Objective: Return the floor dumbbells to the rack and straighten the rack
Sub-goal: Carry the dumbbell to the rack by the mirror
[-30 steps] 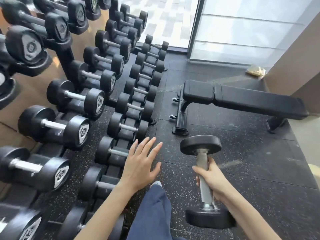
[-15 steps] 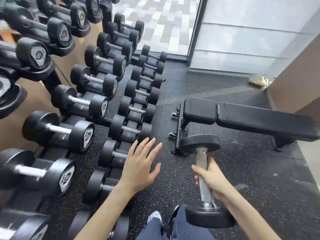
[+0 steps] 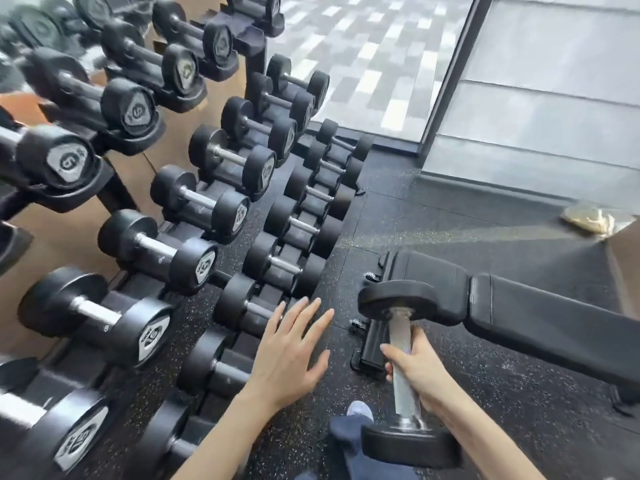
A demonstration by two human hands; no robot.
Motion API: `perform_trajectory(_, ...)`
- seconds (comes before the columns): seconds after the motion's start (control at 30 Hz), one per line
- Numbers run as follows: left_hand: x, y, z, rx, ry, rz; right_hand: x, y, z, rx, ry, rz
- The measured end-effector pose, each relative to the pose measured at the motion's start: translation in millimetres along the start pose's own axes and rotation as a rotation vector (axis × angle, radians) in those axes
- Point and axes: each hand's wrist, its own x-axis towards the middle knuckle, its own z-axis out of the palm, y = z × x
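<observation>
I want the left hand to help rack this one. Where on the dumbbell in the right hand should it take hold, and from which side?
On the bare stretch of the metal handle, coming in from the rack side. The dumbbell is held nearly on end; the right hand wraps the mid handle, leaving knurled bar showing just under the upper head. The left hand is open and empty, beside it toward the rack, so that approach looks shortest.

We see soft daylight falling from the window [image 3: 381,57] far beyond our hands [image 3: 289,355], glaring pale. Dumbbells [image 3: 62,161] up left of them smear with motion blur, and edges bow from wide-angle distortion.
</observation>
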Motion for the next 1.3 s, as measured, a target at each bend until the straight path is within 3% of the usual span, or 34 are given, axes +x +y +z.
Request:
perform_trajectory(0.4,137.9,-41.6,21.2,-0.002,-0.001,-0.103,143.7,-79.6,-45.3,-0.068,-0.049,0.055)
perform_trajectory(0.8,319.7,-142.8,4.6,0.005,0.057,0.008,278.7,-196.9,-25.3,-0.033,0.012,-0.036)
perform_trajectory(1.3,470.8,-202.5,42.7,-0.008,0.011,0.039,413.8,-257.6,-61.0,-0.029,0.034,0.021)
